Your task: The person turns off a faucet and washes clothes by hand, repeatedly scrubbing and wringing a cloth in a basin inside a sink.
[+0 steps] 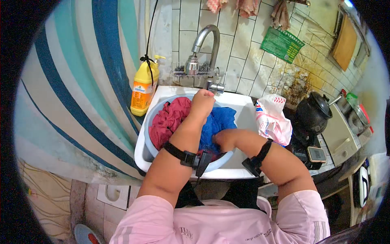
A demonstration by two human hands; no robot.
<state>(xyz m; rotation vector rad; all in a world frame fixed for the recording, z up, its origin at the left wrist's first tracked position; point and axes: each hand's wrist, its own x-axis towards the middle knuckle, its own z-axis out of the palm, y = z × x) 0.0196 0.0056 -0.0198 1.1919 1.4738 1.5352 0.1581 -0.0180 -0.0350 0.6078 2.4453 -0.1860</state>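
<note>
A light-blue basin (149, 140) sits in the white sink (248, 106), with a dark red cloth (170, 118) on its left and a wet blue cloth (218, 122) on its right. My left hand (203, 105) is raised over the basin's far side, close below the tap's valve (215, 87). Its fingers are curled closed, and whatever they hold, if anything, is hidden. Down in the basin, my right hand (224, 140) is against the near part of the blue cloth; its fingers are out of sight there.
The curved metal faucet (211, 34) rises behind the basin, above a wire rack (178, 70). To the left stands a yellow pump bottle (143, 87). On the right are a white plastic bag (273, 119), a black pot (313, 114) and a phone (316, 154).
</note>
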